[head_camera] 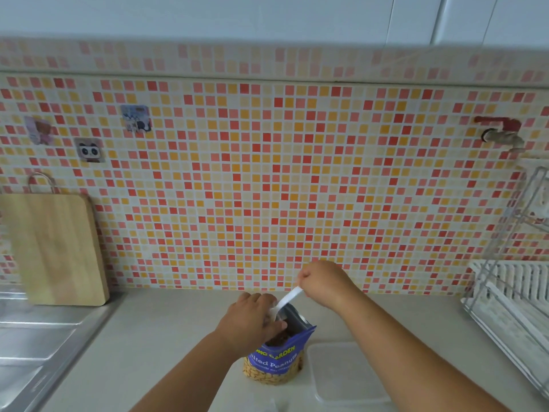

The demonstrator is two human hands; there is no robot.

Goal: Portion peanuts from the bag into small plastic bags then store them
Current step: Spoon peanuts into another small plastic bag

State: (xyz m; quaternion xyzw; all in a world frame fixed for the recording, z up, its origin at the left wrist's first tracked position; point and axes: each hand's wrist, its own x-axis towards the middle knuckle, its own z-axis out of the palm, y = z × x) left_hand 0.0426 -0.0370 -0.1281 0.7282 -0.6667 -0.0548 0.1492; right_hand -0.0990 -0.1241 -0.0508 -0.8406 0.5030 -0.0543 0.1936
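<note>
A blue bag of salted peanuts (pixel 277 359) stands upright and open on the pale counter (pixel 166 346), peanuts showing through its clear lower part. My left hand (pixel 252 318) grips the bag's left rim and holds the mouth open. My right hand (pixel 323 281), above and to the right of the bag, pinches the handle of a white plastic spoon (pixel 288 298). The spoon slants down-left, its bowl at the bag's mouth beside my left fingers. No small plastic bags can be made out clearly.
A clear plastic container lid (pixel 344 373) lies flat right of the bag. A wooden cutting board (pixel 56 248) leans on the tiled wall at left, above a steel sink (pixel 32 337). A white wire dish rack (pixel 517 298) fills the right edge, under a wall tap (pixel 502 135).
</note>
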